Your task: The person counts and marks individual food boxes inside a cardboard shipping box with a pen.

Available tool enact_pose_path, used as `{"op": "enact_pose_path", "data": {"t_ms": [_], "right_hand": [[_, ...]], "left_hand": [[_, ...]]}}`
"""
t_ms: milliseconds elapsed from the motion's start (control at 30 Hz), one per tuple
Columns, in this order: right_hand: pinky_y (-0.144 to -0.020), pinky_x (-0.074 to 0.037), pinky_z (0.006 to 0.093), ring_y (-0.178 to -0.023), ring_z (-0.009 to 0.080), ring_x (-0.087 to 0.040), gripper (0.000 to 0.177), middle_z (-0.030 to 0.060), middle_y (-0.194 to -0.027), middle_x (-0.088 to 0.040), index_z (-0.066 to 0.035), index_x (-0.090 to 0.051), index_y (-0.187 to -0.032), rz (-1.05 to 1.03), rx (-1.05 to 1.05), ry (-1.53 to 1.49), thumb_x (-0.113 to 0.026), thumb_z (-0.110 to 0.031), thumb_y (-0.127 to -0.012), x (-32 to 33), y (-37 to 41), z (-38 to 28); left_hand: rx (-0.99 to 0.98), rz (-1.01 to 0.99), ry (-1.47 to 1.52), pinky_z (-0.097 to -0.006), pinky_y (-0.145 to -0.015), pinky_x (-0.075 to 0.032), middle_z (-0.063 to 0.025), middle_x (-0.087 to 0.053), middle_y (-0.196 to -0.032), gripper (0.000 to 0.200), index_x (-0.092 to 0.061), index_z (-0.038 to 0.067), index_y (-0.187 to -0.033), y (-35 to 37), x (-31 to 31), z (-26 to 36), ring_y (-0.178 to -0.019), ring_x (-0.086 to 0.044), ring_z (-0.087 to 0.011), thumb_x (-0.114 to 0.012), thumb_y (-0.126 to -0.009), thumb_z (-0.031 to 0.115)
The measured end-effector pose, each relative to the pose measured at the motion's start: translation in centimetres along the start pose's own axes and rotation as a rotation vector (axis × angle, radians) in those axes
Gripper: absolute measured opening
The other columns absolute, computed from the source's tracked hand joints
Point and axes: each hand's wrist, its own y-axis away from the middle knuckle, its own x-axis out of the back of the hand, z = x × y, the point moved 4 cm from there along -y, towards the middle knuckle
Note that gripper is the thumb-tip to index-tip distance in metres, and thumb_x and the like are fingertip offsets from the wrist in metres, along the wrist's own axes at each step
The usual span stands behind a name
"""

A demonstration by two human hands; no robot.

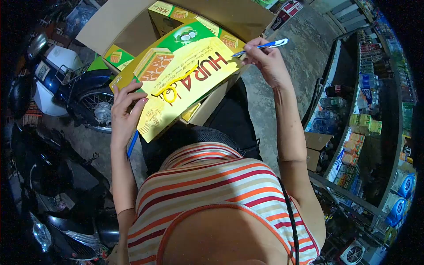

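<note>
A yellow and green cake box (194, 84) with red "HURA" lettering lies tilted over an open cardboard carton (119, 26). On its face rest yellow scissors (170, 95), or a similar yellow tool. My left hand (126, 108) grips the box's left edge, thumb on top and fingers bent over it. At the box's right end my right hand (265, 59) pinches a blue and white pen (274, 44), with fingertips close to the box edge. More yellow and green boxes (180, 13) sit inside the carton.
Motorbikes (57, 176) stand on the left. Shelves with bottles and packets (344, 132) run along the right, with a small cardboard box (316, 148) beside them. A red carton (287, 13) lies on the grey floor (304, 48) ahead. A blue stick-like object (132, 143) is near my left wrist.
</note>
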Motion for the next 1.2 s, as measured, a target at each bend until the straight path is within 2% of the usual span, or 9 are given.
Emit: {"op": "enact_pose_path", "data": {"t_ms": [200,367,500,733,800,833,933,1000,1200], "right_hand": [[-0.065,-0.051,0.0231,-0.066,0.0064,-0.058,0.018,-0.0019,-0.072,-0.058,-0.004,-0.061,-0.085,-0.112,0.0,0.18,-0.067,-0.02,-0.09,-1.6,-0.2,0.4],[-0.063,-0.047,0.0218,-0.065,0.0055,-0.056,0.019,-0.0021,-0.071,-0.06,-0.005,-0.063,-0.086,-0.142,-0.008,0.31,-0.069,-0.023,-0.089,-2.1,-0.5,0.5],[-0.061,-0.043,0.0209,-0.065,0.005,-0.055,0.019,-0.0022,-0.07,-0.059,-0.005,-0.063,-0.086,-0.146,-0.018,0.37,-0.067,-0.023,-0.09,-2.3,-0.4,0.4],[-0.06,-0.041,0.0208,-0.064,0.0047,-0.054,0.019,-0.0023,-0.069,-0.059,-0.004,-0.063,-0.087,-0.199,-0.022,0.446,-0.066,-0.023,-0.091,-2.3,-0.5,-0.1],[-0.062,-0.044,0.0213,-0.065,0.0054,-0.055,0.018,-0.0008,-0.072,-0.06,-0.004,-0.063,-0.089,-0.225,-0.039,0.457,-0.066,-0.021,-0.091,-2.3,-0.7,-0.3],[-0.062,-0.044,0.0213,-0.065,0.0054,-0.055,0.018,-0.0008,-0.072,-0.06,-0.004,-0.063,-0.089,-0.228,-0.038,0.46,-0.066,-0.021,-0.091,-2.1,-0.8,-0.3],[-0.064,-0.05,0.0237,-0.066,0.0077,-0.059,0.019,0.0017,-0.076,-0.062,0.0,-0.063,-0.091,-0.242,0.051,0.356,-0.066,-0.019,-0.09,-1.4,-0.8,-1.2],[-0.066,-0.052,0.0245,-0.069,0.009,-0.06,0.018,0.0028,-0.08,-0.063,0.0,-0.062,-0.094,0.016,0.168,0.226,-0.067,-0.017,-0.089,0.2,-0.7,-3.0],[-0.067,-0.052,0.0256,-0.071,0.0103,-0.06,0.016,0.0029,-0.081,-0.062,0.0,-0.06,-0.095,-0.057,0.14,0.3,-0.065,-0.013,-0.088,-0.7,-0.3,-0.7]], "left_hand": [[0.068,0.147,-0.067,-0.0572,-0.113,-0.008,-0.0035,-0.065,-0.115,0.005,-0.07,0.01,-0.087,0.8,-0.9,-0.8,-0.124,-0.053,-0.0242,-0.068,-0.083,0.012],[0.053,0.213,0.172,-0.0435,-0.107,-0.034,-0.0092,-0.064,-0.116,0.007,-0.068,0.005,-0.088,0.8,-1.3,-1.3,-0.126,-0.05,-0.0292,-0.069,-0.081,0.005],[0.053,0.229,0.169,-0.037,-0.101,-0.041,-0.0111,-0.064,-0.115,0.005,-0.068,0.002,-0.085,0.8,-1.4,-1.3,-0.126,-0.05,-0.0315,-0.069,-0.081,0.002],[0.159,0.555,-0.243,-0.0391,-0.096,-0.044,-0.0209,-0.037,-0.137,0.061,-0.041,0.002,-0.13,2.5,-2.1,-2.6,-0.116,-0.051,-0.033,-0.075,-0.08,0.012],[0.681,0.637,0.881,-0.0366,-0.095,-0.046,-0.0182,-0.041,-0.135,0.059,-0.04,0.0,-0.13,3.3,-4.5,-5.2,-0.114,-0.052,-0.0317,-0.073,-0.083,0.013],[0.819,0.545,1.132,-0.0352,-0.092,-0.049,-0.0167,-0.048,-0.131,0.053,-0.04,-0.001,-0.131,3.3,-5.2,-4.7,-0.112,-0.056,-0.0293,-0.067,-0.089,0.017],[0.763,0.286,1.506,-0.0362,-0.09,-0.051,-0.0169,-0.056,-0.124,0.047,-0.043,-0.001,-0.131,2.7,-5.9,-4.7,-0.109,-0.06,-0.0269,-0.061,-0.092,0.019],[0.763,0.31,1.486,-0.0372,-0.089,-0.052,-0.0171,-0.058,-0.122,0.043,-0.045,-0.001,-0.13,2.5,-5.8,-4.3,-0.107,-0.061,-0.027,-0.057,-0.094,0.02],[0.791,0.395,1.365,-0.0368,-0.085,-0.054,-0.017,-0.061,-0.118,0.044,-0.047,0.0,-0.129,2.1,-6.5,-3.4,-0.103,-0.064,-0.0265,-0.054,-0.096,0.027]]}}
